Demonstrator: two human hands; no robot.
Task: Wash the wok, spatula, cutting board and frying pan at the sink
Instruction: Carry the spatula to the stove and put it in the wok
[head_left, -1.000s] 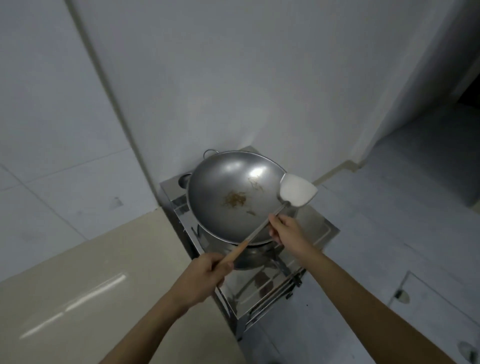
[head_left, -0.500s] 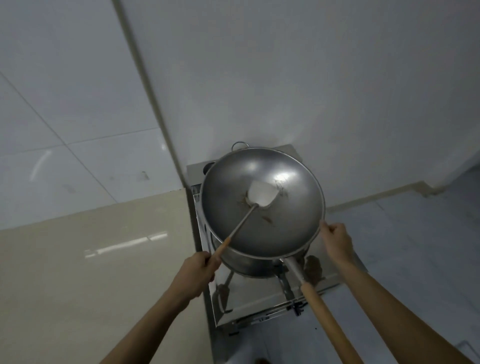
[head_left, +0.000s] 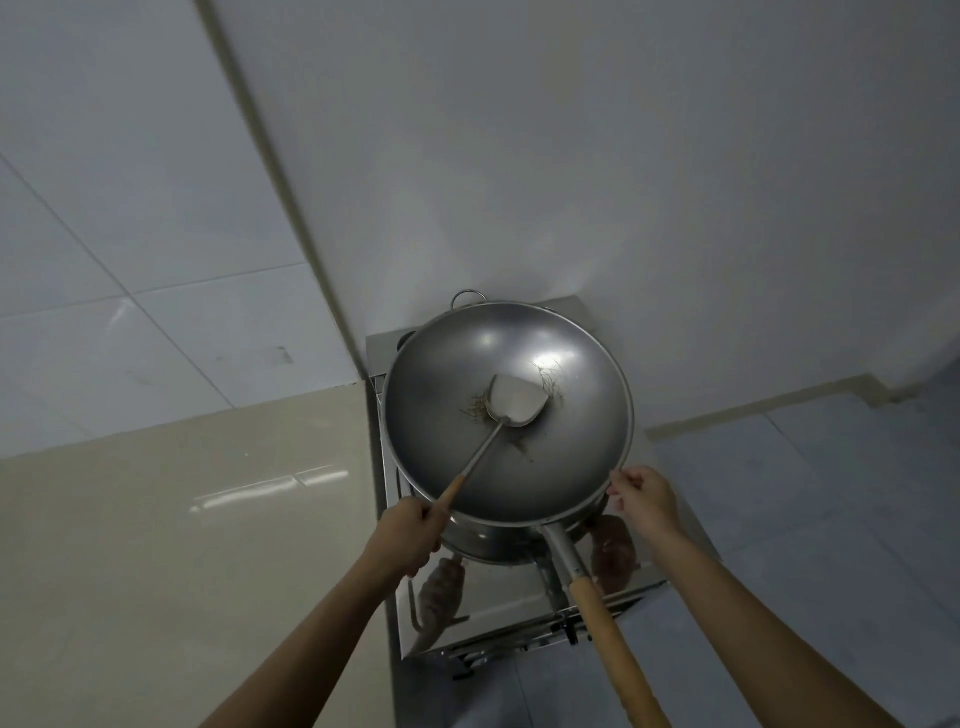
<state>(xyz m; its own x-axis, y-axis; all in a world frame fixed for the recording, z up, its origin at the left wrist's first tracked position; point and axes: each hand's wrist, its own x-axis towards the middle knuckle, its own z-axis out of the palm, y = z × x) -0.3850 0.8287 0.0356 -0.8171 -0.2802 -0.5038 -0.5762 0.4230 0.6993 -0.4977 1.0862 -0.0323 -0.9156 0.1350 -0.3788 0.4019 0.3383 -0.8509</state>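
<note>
A large steel wok (head_left: 431, 415) with brown food scraps sits on a metal stove. Its long wooden handle (head_left: 613, 644) points toward me. A metal spatula (head_left: 514, 401) lies inside the wok, blade near the middle. My left hand (head_left: 408, 530) grips the wooden end of the spatula handle at the wok's near-left rim. My right hand (head_left: 644, 499) pinches the wok's near-right rim. The cutting board, frying pan and sink are out of view.
The steel stove (head_left: 519, 608) stands in a corner against white walls. A beige countertop (head_left: 182, 545) lies to its left. Grey floor tiles (head_left: 810, 493) spread to the right. A small ring handle (head_left: 467, 297) shows at the wok's far side.
The spatula blade went from the wok's right rim into its middle. My right hand let go of the spatula shaft and took the wok's right rim. The view shifted, showing the wok's handle.
</note>
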